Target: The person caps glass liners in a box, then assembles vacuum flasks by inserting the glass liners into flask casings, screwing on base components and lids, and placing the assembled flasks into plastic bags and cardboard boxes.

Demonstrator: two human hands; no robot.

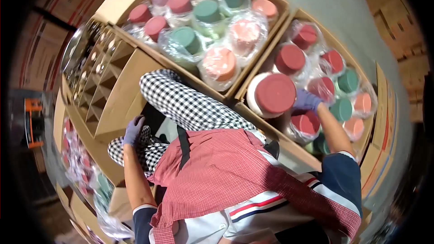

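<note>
My right hand (307, 100), in a purple glove, grips the side of a large white jar with a red lid (275, 94); its fingertips are hidden behind the jar. This jar stands higher than the plastic-wrapped jars around it in the right cardboard box (266, 129). One wrapped red-lidded jar (306, 122) lies just below the hand. My left hand (133, 131), also in a purple glove, is beside my knee in checkered trousers (176, 95). Its fingers are loosely curved, apart, and hold nothing visible.
Another box (167, 59) holds several wrapped jars with red, green and peach lids. A divided carton (106, 70) with glass items stands at the left, above more wrapped items (81, 162). Stacked cartons (389, 18) are at the upper right; an orange frame (34, 122) is far left.
</note>
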